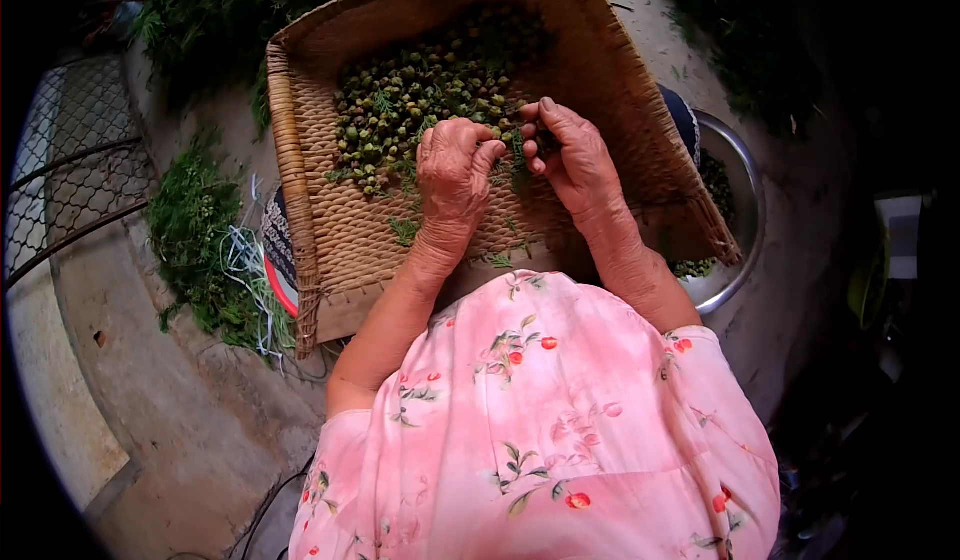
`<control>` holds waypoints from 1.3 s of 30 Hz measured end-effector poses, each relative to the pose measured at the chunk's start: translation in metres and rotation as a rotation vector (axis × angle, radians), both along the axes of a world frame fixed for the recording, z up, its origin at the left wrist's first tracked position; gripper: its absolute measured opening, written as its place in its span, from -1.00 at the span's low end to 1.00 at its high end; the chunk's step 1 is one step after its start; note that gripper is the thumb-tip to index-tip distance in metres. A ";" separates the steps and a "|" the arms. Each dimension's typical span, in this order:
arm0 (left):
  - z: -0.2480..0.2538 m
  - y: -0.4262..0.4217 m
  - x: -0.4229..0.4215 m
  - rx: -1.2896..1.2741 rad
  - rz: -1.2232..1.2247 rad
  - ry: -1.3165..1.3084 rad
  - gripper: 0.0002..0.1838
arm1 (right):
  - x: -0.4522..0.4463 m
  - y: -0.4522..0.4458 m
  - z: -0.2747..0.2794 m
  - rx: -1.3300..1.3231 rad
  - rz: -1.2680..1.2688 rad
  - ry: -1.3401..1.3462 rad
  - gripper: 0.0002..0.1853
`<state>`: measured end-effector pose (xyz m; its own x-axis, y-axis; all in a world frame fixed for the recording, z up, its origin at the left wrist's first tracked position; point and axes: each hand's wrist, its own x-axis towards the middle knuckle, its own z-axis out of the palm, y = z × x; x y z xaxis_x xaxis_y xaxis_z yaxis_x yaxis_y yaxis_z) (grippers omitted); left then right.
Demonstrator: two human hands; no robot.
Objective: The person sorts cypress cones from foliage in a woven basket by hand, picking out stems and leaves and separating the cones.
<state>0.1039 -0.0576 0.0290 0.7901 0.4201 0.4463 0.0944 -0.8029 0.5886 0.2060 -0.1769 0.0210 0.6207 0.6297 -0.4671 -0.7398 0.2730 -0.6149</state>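
Observation:
A woven winnowing basket lies across my lap, with a heap of small round green cones in it. My left hand is over the near side of the heap, its thumb and fingertips pinched together; what is between them is too small to make out. Beside it, my right hand is cupped with its fingers curled around several small dark green cones. Feathery green sprigs lie loose on the weave, and another sprig shows between my hands.
Piles of leafy green branches lie beyond the basket and at left. A metal basin with green bits in it stands at right, partly under the basket. White plastic strips lie at left near a wire-mesh panel.

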 end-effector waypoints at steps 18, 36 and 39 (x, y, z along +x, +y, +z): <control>-0.006 0.005 0.057 0.204 -0.041 0.231 -0.84 | 0.013 -0.004 0.008 0.094 -0.259 0.099 -0.76; 0.032 0.005 0.044 -0.467 -0.237 0.073 -0.74 | 0.010 0.000 0.005 0.136 -0.181 0.191 -0.60; 0.016 0.026 0.042 -0.240 -0.016 0.251 -0.86 | 0.012 -0.004 0.003 0.148 -0.176 0.195 -0.63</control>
